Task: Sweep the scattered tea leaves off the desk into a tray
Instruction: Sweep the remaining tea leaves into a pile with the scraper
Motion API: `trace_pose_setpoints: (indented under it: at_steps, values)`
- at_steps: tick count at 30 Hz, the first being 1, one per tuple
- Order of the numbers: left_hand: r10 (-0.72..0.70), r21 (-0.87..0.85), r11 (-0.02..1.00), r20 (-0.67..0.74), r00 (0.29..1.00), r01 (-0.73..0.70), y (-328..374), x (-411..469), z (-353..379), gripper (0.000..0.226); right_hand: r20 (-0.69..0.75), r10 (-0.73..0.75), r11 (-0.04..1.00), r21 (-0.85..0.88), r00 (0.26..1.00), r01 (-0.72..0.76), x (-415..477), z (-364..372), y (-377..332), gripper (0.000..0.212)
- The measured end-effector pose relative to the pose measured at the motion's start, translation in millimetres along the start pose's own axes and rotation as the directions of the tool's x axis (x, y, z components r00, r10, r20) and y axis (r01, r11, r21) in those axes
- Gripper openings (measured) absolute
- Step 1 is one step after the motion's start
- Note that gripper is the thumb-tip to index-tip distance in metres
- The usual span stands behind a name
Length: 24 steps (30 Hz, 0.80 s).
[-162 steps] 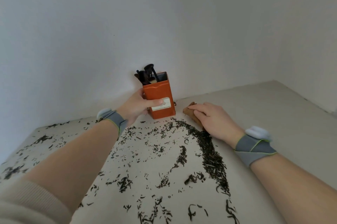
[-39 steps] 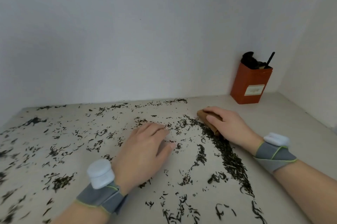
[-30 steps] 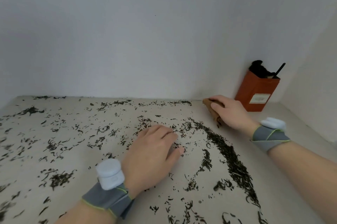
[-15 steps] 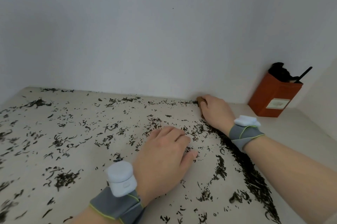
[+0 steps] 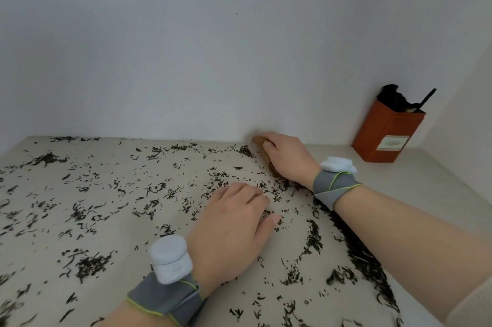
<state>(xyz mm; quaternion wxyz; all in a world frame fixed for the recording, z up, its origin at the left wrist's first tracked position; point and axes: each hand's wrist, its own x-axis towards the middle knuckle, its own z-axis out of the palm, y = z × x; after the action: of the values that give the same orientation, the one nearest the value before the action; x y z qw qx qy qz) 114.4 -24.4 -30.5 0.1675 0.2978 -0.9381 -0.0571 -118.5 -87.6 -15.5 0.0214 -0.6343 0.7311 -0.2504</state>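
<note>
Dark curly tea leaves (image 5: 90, 264) over pale desk (image 5: 426, 180); right grip (image 5: 288, 158) round maybe-wooden brush (image 5: 257, 139), left grip (image 5: 234, 230) spread.

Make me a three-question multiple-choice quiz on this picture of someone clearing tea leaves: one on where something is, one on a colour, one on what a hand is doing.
1. Where does the orange-red box stand?
A. In the far right corner, by the wall
B. In the middle of the desk
C. At the desk's near left edge

2. What colour are the wristbands?
A. Red
B. Grey
C. Black

3. What is the right hand doing?
A. Lying flat and empty
B. Raised high off the desk
C. Holding a brown tool at the foot of the back wall

Answers: 1 A, the box sits where the two walls meet. 2 B, both bands are grey cloth. 3 C, its fingers curl over the tool right beside the wall.
</note>
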Motion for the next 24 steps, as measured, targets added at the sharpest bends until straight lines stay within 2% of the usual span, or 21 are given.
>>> trace_pose_setpoints:
  at_steps: [3,5,13,17,24]
  values:
    - [0.0,-0.005,1.0,-0.003,1.0,0.0,0.3,-0.1,0.5,0.055,-0.057,0.074,0.993,0.093,0.996,-0.068,-8.3,-24.1,17.2,0.035]
    - [-0.006,-0.01,1.0,-0.004,1.0,0.006,-0.4,-0.4,0.7,0.054,-0.068,0.099,0.991,0.092,0.993,-0.093,-15.7,-41.2,34.3,0.033]
    - [-0.019,-0.023,1.0,-0.012,1.0,0.019,-1.0,-1.4,-0.1,0.052,-0.065,0.231,0.966,-0.106,0.971,-0.237,-46.5,-72.4,99.2,0.036]
    - [-0.02,-0.01,1.0,-0.011,1.0,0.02,-1.2,-1.9,-0.2,0.054,-0.051,0.153,0.954,-0.254,0.987,-0.161,-48.2,-42.9,92.5,0.037]
    - [-0.022,-0.004,1.0,-0.011,1.0,0.021,-1.6,-0.8,-0.9,0.054,0.051,-0.014,0.97,-0.241,0.999,0.026,-25.2,-3.0,30.2,0.031]
